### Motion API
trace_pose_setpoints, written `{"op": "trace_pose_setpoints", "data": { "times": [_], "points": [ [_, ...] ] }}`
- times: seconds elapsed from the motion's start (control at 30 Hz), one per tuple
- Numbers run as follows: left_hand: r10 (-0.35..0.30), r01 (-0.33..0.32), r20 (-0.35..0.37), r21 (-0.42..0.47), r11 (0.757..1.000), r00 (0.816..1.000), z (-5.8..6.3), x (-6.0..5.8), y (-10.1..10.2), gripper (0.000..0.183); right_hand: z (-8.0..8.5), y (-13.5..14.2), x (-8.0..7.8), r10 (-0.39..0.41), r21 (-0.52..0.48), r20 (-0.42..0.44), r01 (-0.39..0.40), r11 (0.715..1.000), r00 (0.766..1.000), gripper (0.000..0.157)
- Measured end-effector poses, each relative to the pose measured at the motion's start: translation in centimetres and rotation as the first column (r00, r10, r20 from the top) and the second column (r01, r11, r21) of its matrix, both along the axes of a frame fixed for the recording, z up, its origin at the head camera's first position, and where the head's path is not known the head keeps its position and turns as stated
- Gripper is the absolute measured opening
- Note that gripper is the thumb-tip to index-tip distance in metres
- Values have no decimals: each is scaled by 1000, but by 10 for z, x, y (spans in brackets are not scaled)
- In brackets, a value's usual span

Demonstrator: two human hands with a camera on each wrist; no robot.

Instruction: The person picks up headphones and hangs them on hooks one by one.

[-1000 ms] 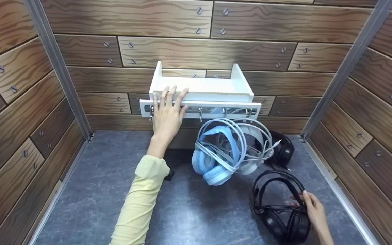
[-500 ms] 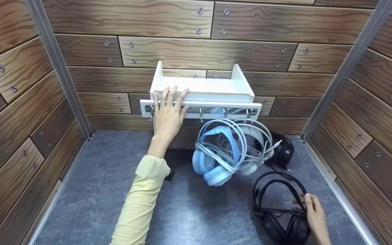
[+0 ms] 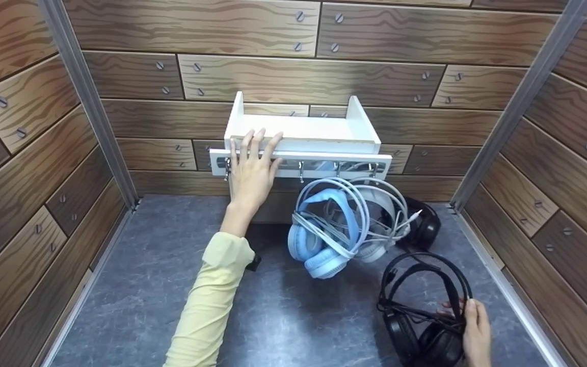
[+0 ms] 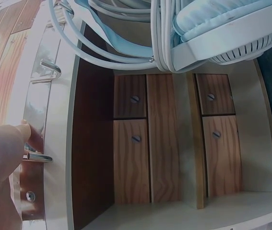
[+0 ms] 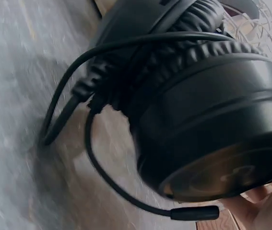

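Observation:
My left hand (image 3: 250, 176) rests on the front of a white shelf rack (image 3: 293, 127), its fingers laid straight over the hook rail (image 3: 319, 154). In the left wrist view, the thumb (image 4: 24, 129) touches the rail beside a metal hook (image 4: 39, 157). At the lower right, my right hand (image 3: 477, 331) grips a black headset (image 3: 398, 331) by the side of its headband. Its ear cups hang toward me, with the cable bundled across. The right wrist view shows its ear cup (image 5: 207, 124) and microphone boom (image 5: 195, 213) up close; the fingers are partly hidden behind the cup.
Light blue headphones (image 3: 306, 244) with coiled cable hang from the rail's right half. Behind them are grey headphones (image 3: 372, 252), then another black headset (image 3: 423, 224). Wood-patterned walls (image 3: 273, 25) enclose the dark grey tabletop (image 3: 151, 265) on three sides.
The right hand has moved slightly to the right and down, and the black headset has turned a little with it. The left hand and the hanging headphones stay put.

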State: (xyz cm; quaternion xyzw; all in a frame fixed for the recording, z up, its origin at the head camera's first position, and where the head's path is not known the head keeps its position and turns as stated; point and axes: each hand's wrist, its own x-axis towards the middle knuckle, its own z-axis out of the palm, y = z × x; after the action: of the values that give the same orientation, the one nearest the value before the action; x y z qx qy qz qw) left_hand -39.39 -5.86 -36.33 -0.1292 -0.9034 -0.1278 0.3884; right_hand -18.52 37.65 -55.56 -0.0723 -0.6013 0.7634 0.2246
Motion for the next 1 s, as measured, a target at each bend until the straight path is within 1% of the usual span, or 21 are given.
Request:
{"op": "trace_pose_setpoints", "data": {
  "times": [0.1, 0.2, 0.33, 0.43, 0.5, 0.53, 0.7, 0.73, 0.77, 0.8, 0.87, 0.9, 0.93, 1.0],
  "points": [
    [-6, 6, -7, 4, 1000, 1000, -1, 0, 0, 49, 5, -7, 4, -15, -61, -63, 11, 998, 998, 26],
    [-2, 2, -10, 1, 1000, 1000, 0, -1, 0, 49, 5, -11, 5, -42, -105, -88, 33, 994, 995, 27],
    [-1, 1, -7, 3, 1000, 1000, 0, -1, 0, 49, 5, -16, 5, -90, -124, -110, 76, 989, 990, 27],
    [-8, 8, 1, 6, 1000, 1000, 0, 0, 0, 49, 6, -20, 6, -91, -145, -177, 65, 987, 980, 26],
    [-8, 8, 6, 6, 1000, 1000, 0, 0, 0, 49, 8, -22, 8, -59, -159, -247, 20, 987, 967, 26],
    [-7, 7, 9, 5, 1000, 1000, -1, 0, 0, 49, 10, -24, 9, -55, -160, -260, 13, 987, 964, 26],
    [-8, 8, 8, 6, 1000, 1000, -1, 0, 0, 49, 24, -36, 16, -53, -184, -278, 1, 983, 959, 27],
    [-9, 9, 7, 7, 1000, 1000, 0, 0, -1, 49, 27, -40, 17, -42, -190, -285, -13, 982, 958, 27],
    [-10, 10, 3, 9, 1000, 1000, 0, 0, -1, 49, 30, -43, 19, -13, -202, -313, -54, 978, 950, 28],
    [-11, 11, 1, 11, 1000, 1000, 0, 0, -1, 49, 33, -46, 20, 8, -195, -337, -78, 978, 942, 28],
    [-14, 14, -3, 14, 1000, 1000, 0, 0, -1, 49, 38, -52, 23, 44, -160, -378, -112, 981, 925, 29],
    [-14, 14, -4, 15, 1000, 1000, 0, 0, -1, 49, 40, -55, 24, 61, -158, -403, -135, 978, 913, 29],
    [-13, 14, -5, 15, 1000, 1000, 0, 0, -1, 49, 42, -58, 24, 75, -144, -419, -148, 978, 905, 30],
    [-16, 16, -7, 15, 1000, 1000, -1, 0, 0, 48, 45, -63, 26, 68, -121, -426, -132, 984, 902, 30]
  ]
}}
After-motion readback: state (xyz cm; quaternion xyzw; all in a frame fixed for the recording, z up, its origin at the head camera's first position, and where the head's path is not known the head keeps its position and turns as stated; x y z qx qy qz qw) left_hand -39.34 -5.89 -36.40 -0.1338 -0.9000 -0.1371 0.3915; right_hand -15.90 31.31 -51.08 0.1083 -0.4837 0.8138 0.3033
